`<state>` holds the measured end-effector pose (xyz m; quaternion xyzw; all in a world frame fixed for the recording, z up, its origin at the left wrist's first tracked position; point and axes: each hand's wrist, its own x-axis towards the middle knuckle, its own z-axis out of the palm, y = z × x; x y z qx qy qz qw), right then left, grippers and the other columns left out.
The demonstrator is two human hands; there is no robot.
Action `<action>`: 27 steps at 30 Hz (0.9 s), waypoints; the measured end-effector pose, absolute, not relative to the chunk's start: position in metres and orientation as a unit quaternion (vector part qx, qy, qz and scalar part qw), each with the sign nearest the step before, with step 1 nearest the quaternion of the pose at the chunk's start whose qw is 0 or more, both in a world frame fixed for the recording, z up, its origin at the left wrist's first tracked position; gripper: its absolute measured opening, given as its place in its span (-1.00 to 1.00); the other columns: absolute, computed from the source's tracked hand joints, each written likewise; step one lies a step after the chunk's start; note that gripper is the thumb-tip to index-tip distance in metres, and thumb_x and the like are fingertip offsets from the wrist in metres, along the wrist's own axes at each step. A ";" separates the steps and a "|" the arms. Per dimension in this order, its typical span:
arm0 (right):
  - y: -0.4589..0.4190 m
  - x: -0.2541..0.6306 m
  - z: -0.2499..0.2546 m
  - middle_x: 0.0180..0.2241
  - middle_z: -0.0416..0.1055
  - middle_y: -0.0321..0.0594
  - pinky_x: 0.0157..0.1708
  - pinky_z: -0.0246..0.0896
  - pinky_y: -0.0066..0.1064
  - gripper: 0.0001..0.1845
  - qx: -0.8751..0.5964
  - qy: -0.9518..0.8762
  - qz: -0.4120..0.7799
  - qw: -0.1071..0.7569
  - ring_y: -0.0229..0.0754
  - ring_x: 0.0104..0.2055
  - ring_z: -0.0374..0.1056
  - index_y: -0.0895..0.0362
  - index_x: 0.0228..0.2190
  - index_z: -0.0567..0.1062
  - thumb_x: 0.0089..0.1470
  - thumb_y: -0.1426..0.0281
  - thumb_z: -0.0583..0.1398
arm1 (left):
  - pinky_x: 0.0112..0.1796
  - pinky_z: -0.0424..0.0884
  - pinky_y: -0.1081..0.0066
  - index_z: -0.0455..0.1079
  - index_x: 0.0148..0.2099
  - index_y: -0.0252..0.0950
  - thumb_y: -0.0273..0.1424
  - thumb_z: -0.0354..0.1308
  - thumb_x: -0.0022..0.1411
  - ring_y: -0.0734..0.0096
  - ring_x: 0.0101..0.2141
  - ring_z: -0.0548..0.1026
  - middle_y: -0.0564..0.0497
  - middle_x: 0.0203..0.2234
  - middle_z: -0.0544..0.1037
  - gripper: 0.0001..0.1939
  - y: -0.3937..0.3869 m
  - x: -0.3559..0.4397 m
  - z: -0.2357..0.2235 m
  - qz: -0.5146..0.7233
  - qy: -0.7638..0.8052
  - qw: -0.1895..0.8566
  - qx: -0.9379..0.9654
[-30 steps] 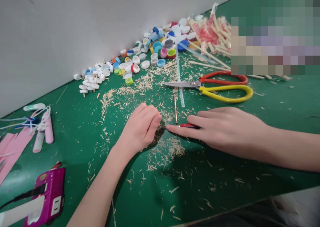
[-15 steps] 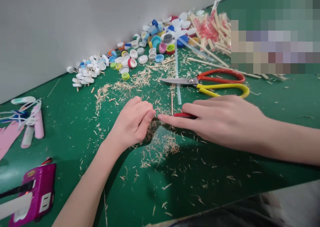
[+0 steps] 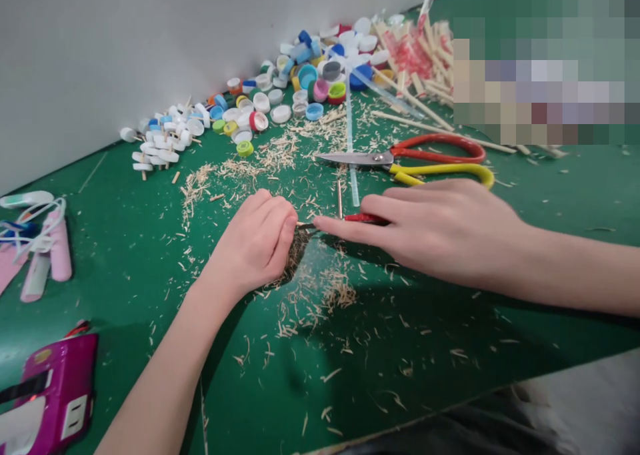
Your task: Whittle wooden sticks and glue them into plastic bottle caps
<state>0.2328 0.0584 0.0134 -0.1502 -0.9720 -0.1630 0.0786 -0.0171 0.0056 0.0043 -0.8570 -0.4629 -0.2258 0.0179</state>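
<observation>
Gap widens slightly since half a second ago: our right hand [image 3: 437, 225] grips a red-handled tool [image 3: 367, 219] at three o'clock from our left hand [image 3: 255, 238], closed around a mostly hidden stick [image 3: 299, 225].

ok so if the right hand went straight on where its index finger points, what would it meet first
Likely the left hand; the thin dark piece in the gap may be part of the red tool, but depth there is unclear.

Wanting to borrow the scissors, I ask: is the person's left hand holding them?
No: the scissors lie on the green table beyond the right hand, apart from the left hand.
</observation>
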 end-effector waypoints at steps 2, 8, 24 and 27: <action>0.058 0.234 0.013 -0.38 0.38 -0.32 -0.51 -0.38 -0.34 -0.32 -0.151 -0.973 -0.155 0.074 -0.31 -0.51 0.11 -0.04 0.28 0.05 0.18 0.62 -0.03 | -0.32 0.19 0.31 0.13 -0.35 -0.25 -0.46 -0.18 0.37 0.38 -0.40 0.17 0.01 -0.52 0.28 -0.79 0.005 -0.017 0.004 -0.229 -0.458 0.015 -0.859; 0.058 0.237 0.011 -0.46 0.30 -0.36 -0.53 -0.34 -0.35 -0.35 -0.116 -0.981 -0.109 0.109 -0.31 -0.53 0.11 -0.06 0.24 0.13 0.16 0.59 -0.02 | -0.41 0.17 0.36 0.00 -0.46 -0.23 -0.48 -0.16 0.37 0.46 -0.48 0.13 0.08 -0.60 0.14 -0.71 0.003 -0.011 0.011 -0.321 -0.473 -0.050 -0.819; 0.059 0.244 0.009 -0.42 0.31 -0.36 -0.51 -0.27 -0.30 -0.36 -0.080 -0.990 -0.099 0.064 -0.29 -0.48 0.09 -0.05 0.27 0.06 0.22 0.61 -0.04 | -0.40 0.16 0.38 0.03 -0.44 -0.24 -0.42 -0.13 0.38 0.46 -0.45 0.16 0.08 -0.57 0.17 -0.72 0.000 -0.015 0.004 -0.257 -0.466 -0.068 -0.844; 0.057 0.243 0.010 -0.44 0.31 -0.36 -0.52 -0.28 -0.31 -0.34 -0.098 -0.986 -0.099 0.089 -0.27 -0.50 0.06 -0.08 0.26 0.08 0.21 0.63 -0.07 | -0.40 0.13 0.36 0.00 -0.45 -0.25 -0.43 -0.11 0.37 0.46 -0.46 0.13 0.09 -0.59 0.14 -0.71 -0.001 -0.015 0.005 -0.260 -0.451 -0.066 -0.851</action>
